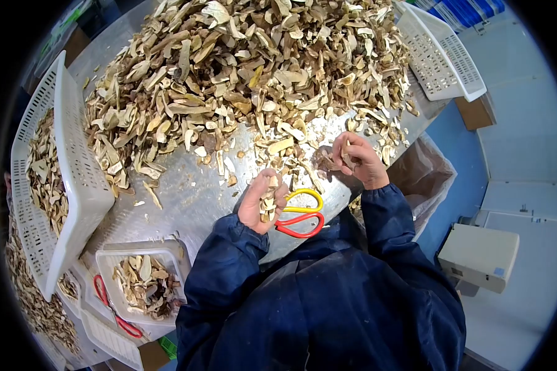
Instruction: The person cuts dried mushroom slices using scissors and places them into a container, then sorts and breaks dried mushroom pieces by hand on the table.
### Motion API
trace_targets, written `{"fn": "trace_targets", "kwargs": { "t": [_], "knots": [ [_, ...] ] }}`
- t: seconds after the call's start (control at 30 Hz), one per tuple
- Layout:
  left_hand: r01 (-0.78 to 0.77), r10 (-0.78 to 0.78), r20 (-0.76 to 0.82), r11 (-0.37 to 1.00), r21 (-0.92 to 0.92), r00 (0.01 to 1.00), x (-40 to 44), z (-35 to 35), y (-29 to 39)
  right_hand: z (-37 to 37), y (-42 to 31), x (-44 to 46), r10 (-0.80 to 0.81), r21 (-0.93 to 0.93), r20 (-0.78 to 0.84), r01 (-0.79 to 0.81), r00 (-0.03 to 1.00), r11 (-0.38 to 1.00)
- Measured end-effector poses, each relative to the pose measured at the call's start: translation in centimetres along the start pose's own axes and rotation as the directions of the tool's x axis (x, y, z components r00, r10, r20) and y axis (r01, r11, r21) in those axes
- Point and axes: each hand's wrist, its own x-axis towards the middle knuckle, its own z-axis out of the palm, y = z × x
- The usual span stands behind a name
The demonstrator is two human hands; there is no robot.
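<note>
Several dried mushroom slices (267, 207) rest in my left hand (260, 203), whose fingers curl around them above the table's near edge. My right hand (360, 159) is closed in a pinch on a mushroom slice (348, 154), to the right of the left hand. Scissors with one yellow and one red handle loop (301, 224) lie beside my left hand; their blades are hidden. Beyond both hands spreads a large heap of dried mushroom slices (247, 68), with loose pieces (281, 146) scattered at its near side.
A white perforated basket (83, 179) holding slices stands at left. Below it are a clear plastic tub (185, 260) of slices and red-handled scissors (127, 328). Another white basket (439, 55) sits at upper right. A lined bin (436, 167) stands beside the metal table (167, 213).
</note>
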Motion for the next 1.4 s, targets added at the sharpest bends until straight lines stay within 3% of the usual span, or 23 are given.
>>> {"fn": "trace_targets", "kwargs": {
  "t": [0.03, 0.07, 0.17, 0.2, 0.23, 0.3, 0.43, 0.47, 0.57, 0.67, 0.73, 0.77, 0.8, 0.9, 1.03, 1.1, 1.13, 1.2, 1.23, 1.27, 1.3, 1.37, 1.4],
  "knots": [
    [0.001, -0.001, 0.002, 1.0, 0.0, 1.0, 0.0, 0.0, 0.0, 0.7, -0.5, -0.2, -0.043, 0.161, 0.007, 0.042, 0.999, 0.986],
    [0.003, -0.003, 0.003, 1.0, -0.001, 1.0, 0.1, 0.0, 0.0, 1.2, -0.8, -0.2, -0.055, 0.184, 0.016, 0.051, 0.998, 0.982],
    [0.004, -0.004, 0.005, 1.0, 0.007, 1.0, 0.0, -0.1, 0.0, -1.3, 0.1, 1.2, 0.056, -0.086, 0.168, -0.042, 0.984, 0.995],
    [0.003, -0.003, 0.006, 1.0, 0.01, 1.0, 0.0, 0.0, 0.0, -1.2, 0.4, 1.8, 0.166, -0.216, 0.131, -0.135, 0.977, 0.967],
    [0.004, -0.004, 0.001, 1.0, 0.009, 1.0, 0.0, 0.0, -0.1, -0.3, 0.8, 2.1, 0.061, -0.461, 0.087, -0.014, 0.994, 0.887],
    [0.003, -0.003, -0.008, 1.0, 0.01, 1.0, 0.0, 0.0, 0.0, 2.2, 1.9, 2.6, -0.167, -0.844, 0.089, 0.164, 0.982, 0.511],
    [0.004, -0.003, -0.01, 1.0, 0.013, 1.0, 0.0, 0.1, 0.0, 5.4, 3.1, 2.9, -0.292, -0.996, 0.084, 0.077, 0.953, -0.034],
    [0.005, -0.005, -0.006, 1.0, 0.008, 1.0, 0.0, 0.1, 0.0, 5.7, 3.2, 2.8, -0.313, -0.995, 0.095, 0.087, 0.945, -0.04],
    [0.009, -0.009, 0.014, 1.0, 0.001, 1.0, 0.0, 0.0, 0.0, 5.0, 3.4, 2.9, -0.319, -0.991, 0.116, 0.132, 0.941, 0.03],
    [0.008, -0.008, 0.014, 1.0, 0.004, 1.0, 0.1, 0.0, 0.1, 3.3, 2.1, 2.7, -0.166, -0.916, 0.048, 0.11, 0.985, 0.387],
    [0.008, -0.008, 0.01, 1.0, 0.005, 1.0, 0.0, 0.0, 0.1, 1.9, 1.2, 2.4, 0.018, -0.56, -0.025, -0.029, 1.0, 0.828],
    [0.008, -0.008, 0.012, 1.0, 0.005, 1.0, 0.0, 0.1, 0.1, 1.2, 0.8, 2.1, 0.118, -0.306, -0.022, -0.119, 0.993, 0.945],
    [0.008, -0.008, 0.015, 1.0, 0.005, 1.0, 0.1, 0.1, 0.1, 0.5, 0.7, 1.8, 0.044, -0.168, 0.034, -0.038, 0.998, 0.985],
    [0.014, -0.014, 0.026, 1.0, -0.014, 1.0, 0.1, -0.1, 0.1, -0.4, 1.4, 1.8, -0.087, 0.223, 0.22, 0.037, 0.972, 0.974],
    [-0.006, -0.002, -0.085, 0.996, -0.092, 0.996, -0.1, 0.6, -0.4, 0.1, 2.0, 2.3, -0.005, 0.619, 0.243, -0.151, 0.97, 0.77],
    [-0.011, -0.007, -0.105, 0.986, -0.166, 0.994, 0.0, 1.4, -0.5, 1.1, 2.4, 2.7, -0.002, 0.709, 0.32, -0.238, 0.947, 0.664],
    [-0.033, 0.009, -0.088, 0.961, -0.273, 0.996, 0.2, 1.5, -0.7, 2.7, 2.1, 2.6, -0.012, 0.7, 0.268, -0.186, 0.963, 0.689],
    [-0.102, 0.058, -0.157, 0.953, -0.286, 0.986, 0.6, 2.6, -1.1, 6.6, 1.5, 1.7, -0.034, 0.613, 0.132, -0.054, 0.991, 0.788],
    [-0.141, 0.086, -0.195, 0.946, -0.292, 0.977, 0.8, 3.0, -1.3, 8.3, 2.0, 1.2, -0.139, 0.451, 0.065, 0.095, 0.988, 0.887],
    [-0.127, 0.098, -0.099, 0.93, -0.345, 0.99, 1.1, 1.2, -1.7, 9.0, 2.9, 1.1, -0.271, 0.173, 0.055, 0.259, 0.961, 0.95],
    [-0.174, 0.106, -0.231, 0.938, -0.3, 0.967, 1.2, 1.6, -2.0, 9.7, 3.7, 0.9, -0.404, -0.115, 0.086, 0.412, 0.911, 0.904],
    [-0.12, 0.07, -0.157, 0.934, -0.338, 0.985, 0.9, 0.9, -2.2, 11.3, 4.7, 0.6, -0.555, -0.277, 0.143, 0.571, 0.82, 0.773],
    [-0.149, 0.069, -0.248, 0.936, -0.319, 0.966, 0.8, 2.1, -2.2, 11.7, 4.9, 0.5, -0.552, -0.22, 0.141, 0.57, 0.822, 0.792]
  ]
}}
